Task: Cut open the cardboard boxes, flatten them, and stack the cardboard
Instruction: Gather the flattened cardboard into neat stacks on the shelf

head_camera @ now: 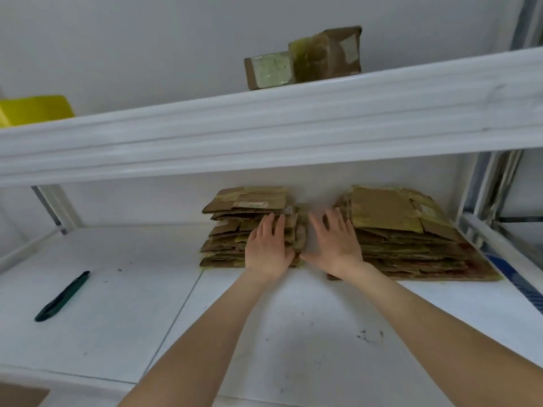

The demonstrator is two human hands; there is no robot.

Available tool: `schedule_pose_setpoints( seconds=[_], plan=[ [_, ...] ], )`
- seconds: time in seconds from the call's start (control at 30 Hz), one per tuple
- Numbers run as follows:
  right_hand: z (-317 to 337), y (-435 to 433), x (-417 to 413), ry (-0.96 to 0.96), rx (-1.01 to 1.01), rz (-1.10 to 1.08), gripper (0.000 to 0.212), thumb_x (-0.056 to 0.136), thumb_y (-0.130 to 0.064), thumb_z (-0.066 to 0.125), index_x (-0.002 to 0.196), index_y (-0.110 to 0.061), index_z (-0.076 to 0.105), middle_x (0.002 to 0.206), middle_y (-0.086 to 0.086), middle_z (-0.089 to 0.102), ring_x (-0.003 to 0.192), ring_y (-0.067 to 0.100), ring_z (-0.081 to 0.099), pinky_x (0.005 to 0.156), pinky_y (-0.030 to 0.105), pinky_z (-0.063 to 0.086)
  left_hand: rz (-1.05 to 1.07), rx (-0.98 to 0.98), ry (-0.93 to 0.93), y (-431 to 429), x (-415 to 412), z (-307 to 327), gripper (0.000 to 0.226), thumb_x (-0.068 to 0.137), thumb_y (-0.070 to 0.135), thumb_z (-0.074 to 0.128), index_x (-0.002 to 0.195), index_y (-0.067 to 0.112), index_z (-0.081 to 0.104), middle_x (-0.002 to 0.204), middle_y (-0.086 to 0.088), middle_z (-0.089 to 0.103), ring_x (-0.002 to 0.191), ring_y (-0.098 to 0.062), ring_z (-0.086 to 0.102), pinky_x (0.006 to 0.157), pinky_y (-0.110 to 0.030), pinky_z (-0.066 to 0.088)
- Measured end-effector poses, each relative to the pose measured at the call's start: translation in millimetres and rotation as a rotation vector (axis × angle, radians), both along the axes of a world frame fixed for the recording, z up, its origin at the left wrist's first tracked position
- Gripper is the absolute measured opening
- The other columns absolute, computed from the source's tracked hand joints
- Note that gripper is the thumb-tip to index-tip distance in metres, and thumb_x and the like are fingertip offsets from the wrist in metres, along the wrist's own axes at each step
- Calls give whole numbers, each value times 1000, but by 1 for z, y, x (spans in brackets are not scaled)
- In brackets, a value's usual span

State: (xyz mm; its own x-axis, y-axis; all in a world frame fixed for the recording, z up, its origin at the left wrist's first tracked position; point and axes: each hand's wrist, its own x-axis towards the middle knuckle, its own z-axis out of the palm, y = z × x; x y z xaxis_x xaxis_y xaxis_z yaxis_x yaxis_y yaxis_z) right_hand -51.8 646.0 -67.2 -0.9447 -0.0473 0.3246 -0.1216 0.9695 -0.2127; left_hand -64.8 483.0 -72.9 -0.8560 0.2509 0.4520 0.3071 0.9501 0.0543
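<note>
**Two Piles of Flat Cardboard on a White Shelf**

The big pile of flat cardboard (pixel 411 239) sits at the back right of the lower shelf (pixel 293 333). It is brown, with yellow-green tape on top and ragged edges. The small pile of flat cardboard (pixel 232 230) sits just to its left, with a gap between them. It is brown too and has a white label on top.

Two cardboard boxes are not cut yet. The tall box (pixel 326 54) and the short box (pixel 269 70) touch each other on the upper shelf (pixel 264 127).

The left hand (pixel 269 248) lies flat on the front of the small pile, fingers straight, holding nothing. The right hand (pixel 335 245) is spread wide at the left edge of the big pile, and it holds nothing too.

A dark green cutter (pixel 63 296) lies far to the left, well apart from the piles.

The shelves are white with small dark specks. The wall (pixel 147 39) behind is plain and pale. A yellow bin (pixel 35 110) stands at the top left.
</note>
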Motion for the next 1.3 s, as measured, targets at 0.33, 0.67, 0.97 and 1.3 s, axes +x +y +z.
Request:
schedule_pose_setpoints(
  seconds=[0.33, 0.67, 0.97, 1.3],
  plan=[
    [7, -124, -79, -41, 208, -2, 123, 67, -71, 67, 153, -24, -8, 160, 14, -14, 146, 39, -11, 116, 57, -6, -10, 70, -36, -137, -94, 19, 77, 88, 54, 47, 150, 19, 19, 157, -3, 20, 144, -20, 17, 117, -39, 18],
    [-24, -161, -111, -266, 379, -20, 131, 61, -61, 79, 152, -27, -9, 160, 14, -3, 146, 39, -5, 115, 62, 1, -42, -390, -343, -173, -140, -33, 132, 61, 68, 72, 149, 29, -19, 160, -6, -14, 147, -29, -9, 117, -57, 3],
    [-50, -162, -117, -183, 461, -26, 131, 66, -66, 72, 147, -31, -25, 159, 18, -13, 142, 49, -10, 113, 64, -1, -131, -302, -372, -178, -152, -40, 132, 62, 60, 78, 147, 38, -20, 158, -4, -12, 145, -38, -4, 105, -49, 40],
    [-58, -131, -116, -170, 401, -22, 129, 63, -71, 70, 146, -38, -22, 160, 12, -11, 145, 42, -9, 114, 59, -2, -133, -284, -369, -152, -144, -39, 126, 65, 60, 77, 148, 38, -16, 159, -6, -8, 144, -40, -1, 105, -50, 40]
  ],
)
